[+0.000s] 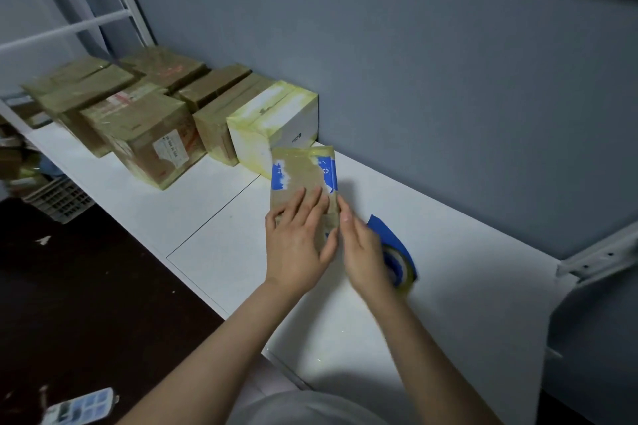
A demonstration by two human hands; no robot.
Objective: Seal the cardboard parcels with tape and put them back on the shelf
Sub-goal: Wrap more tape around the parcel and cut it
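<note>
Your left hand (297, 241) presses flat, fingers straight, on the small parcel (303, 176) lying on the white shelf (466, 286). Your right hand (366, 252) covers the tape roll (402, 264), and I can't tell whether it grips it.

Single head-worn wide-angle view, facing forward and down, close over white shelf (214, 217), wall (414, 79) behind.

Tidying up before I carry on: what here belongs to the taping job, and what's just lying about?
Job: small parcel, tape roll, taped parcels, shelf.
Lying about: crate and blue tray, both on the floor.
</note>
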